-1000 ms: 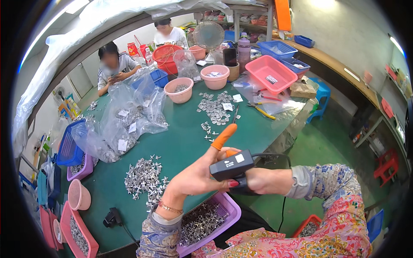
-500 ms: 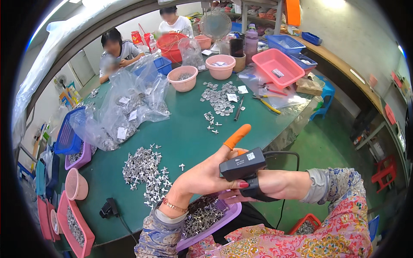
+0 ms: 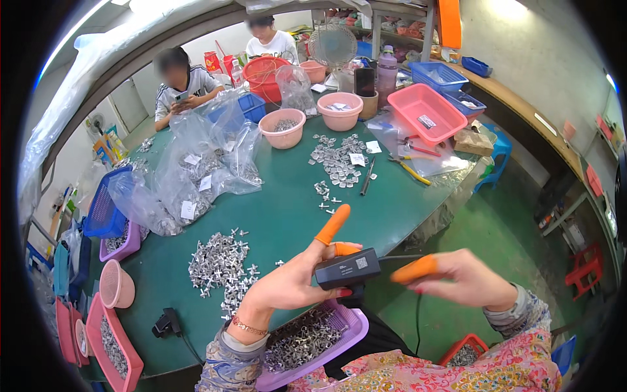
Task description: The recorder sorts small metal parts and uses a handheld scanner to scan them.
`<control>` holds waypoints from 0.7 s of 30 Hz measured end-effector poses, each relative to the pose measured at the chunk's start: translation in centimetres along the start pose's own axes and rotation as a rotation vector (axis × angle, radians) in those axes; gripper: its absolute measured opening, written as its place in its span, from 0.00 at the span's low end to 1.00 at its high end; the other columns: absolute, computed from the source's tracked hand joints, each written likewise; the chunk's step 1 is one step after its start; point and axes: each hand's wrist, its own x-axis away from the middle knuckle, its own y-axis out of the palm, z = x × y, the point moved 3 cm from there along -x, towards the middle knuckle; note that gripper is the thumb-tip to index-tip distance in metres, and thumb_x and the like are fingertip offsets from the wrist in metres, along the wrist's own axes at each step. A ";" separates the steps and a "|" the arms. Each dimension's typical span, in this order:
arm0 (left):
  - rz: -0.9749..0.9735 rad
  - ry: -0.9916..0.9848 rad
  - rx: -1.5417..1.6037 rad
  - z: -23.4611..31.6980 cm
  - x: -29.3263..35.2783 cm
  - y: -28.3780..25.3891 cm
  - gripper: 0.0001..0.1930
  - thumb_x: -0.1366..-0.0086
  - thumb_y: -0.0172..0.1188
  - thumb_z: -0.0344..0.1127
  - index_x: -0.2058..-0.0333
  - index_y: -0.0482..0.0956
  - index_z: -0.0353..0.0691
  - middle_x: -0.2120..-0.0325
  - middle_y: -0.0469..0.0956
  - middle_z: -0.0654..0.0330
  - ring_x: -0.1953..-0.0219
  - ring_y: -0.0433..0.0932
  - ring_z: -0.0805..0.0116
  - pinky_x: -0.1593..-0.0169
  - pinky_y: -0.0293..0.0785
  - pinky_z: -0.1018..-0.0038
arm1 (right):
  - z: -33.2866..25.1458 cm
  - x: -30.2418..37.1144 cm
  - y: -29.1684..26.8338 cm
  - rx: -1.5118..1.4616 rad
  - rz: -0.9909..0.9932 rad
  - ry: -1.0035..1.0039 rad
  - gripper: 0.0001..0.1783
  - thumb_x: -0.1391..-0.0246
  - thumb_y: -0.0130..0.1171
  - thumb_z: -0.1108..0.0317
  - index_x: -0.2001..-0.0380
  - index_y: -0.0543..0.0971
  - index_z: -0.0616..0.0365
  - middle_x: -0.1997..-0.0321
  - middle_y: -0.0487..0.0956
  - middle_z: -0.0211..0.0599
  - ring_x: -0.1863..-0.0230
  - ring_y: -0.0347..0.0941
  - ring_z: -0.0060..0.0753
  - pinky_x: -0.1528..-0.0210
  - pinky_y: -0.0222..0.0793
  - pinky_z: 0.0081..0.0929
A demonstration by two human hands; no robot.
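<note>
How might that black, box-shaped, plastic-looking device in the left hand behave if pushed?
The black device is probably stiff: its edges look straight in the left hand. Its flat sides suggest it would slide rather than roll. The thin, black cable apparently running from it might tug it sideways.

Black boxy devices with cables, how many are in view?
2: one black device in the left hand, the other black device on the green table, toward its near-left side. Others may be hidden.
</note>
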 end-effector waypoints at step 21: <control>-0.048 0.031 -0.058 -0.9 4.3 0.0 0.53 0.37 0.60 0.25 0.26 0.27 0.41 0.42 0.71 0.49 0.39 0.68 0.59 0.31 0.55 0.62 | 9.9 -7.6 10.2 -1.242 -0.518 0.454 0.44 0.45 0.67 0.69 0.29 0.57 0.59 0.44 0.75 0.32 0.53 0.74 0.16 0.56 0.72 0.17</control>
